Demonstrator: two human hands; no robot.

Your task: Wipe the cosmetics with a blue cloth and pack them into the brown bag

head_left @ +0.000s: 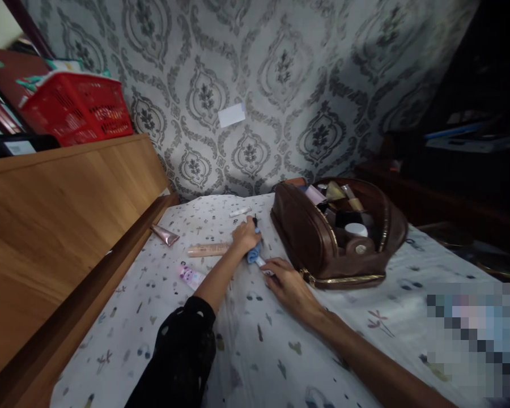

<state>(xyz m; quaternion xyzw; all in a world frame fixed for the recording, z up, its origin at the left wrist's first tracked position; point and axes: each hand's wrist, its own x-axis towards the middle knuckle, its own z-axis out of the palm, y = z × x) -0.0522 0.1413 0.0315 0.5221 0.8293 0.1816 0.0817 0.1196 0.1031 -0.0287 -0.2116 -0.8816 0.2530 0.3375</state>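
My left hand (245, 233) is closed on a blue cloth (254, 253), which is wrapped around a slim white item (260, 262). A dark tip (255, 220) pokes out past the fingers on the far side; whether it belongs to the same item I cannot tell. My right hand (285, 279) pinches the near white end. Left of my hands lie a peach tube (207, 250), a pink and purple tube (190, 275) and a shiny rose tube (165, 234). Beyond them lies a small white stick (240, 212).
A brown leather bag (300, 229) stands unzipped on the right, filled with cosmetics and a white-lidded jar (356, 230). The patterned white sheet (276, 351) meets a wooden panel (68, 209) at left. A red basket (87, 107) sits on top. Patterned wall (255, 73) behind.
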